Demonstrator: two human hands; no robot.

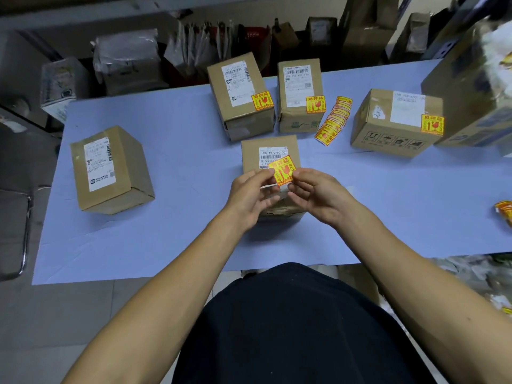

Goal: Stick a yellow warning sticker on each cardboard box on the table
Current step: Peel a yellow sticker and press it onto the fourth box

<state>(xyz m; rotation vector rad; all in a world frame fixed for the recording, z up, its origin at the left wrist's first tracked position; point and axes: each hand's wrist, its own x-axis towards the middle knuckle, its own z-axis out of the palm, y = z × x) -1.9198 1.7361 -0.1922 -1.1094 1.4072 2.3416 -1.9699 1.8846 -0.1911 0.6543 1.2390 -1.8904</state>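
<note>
- So, 3 boxes at the back of the bench [166, 245] are done: back-left box [238, 95], back-mid box [300, 95] and right box [396, 123] each carry a yellow label.
- Left hand [250, 195] and right hand [318, 194] both pinch one yellow sticker [283, 171], held just above the near box [270, 151]; whether it's stuck yet, can't tell.
- Far-left box [110, 170] shows no yellow label, so prob. still to do.
- Spare sticker strip [333, 120] lies betw. back-mid and right boxes.
- Judged approx. 3 of 5 done, 4th in hand.
</note>
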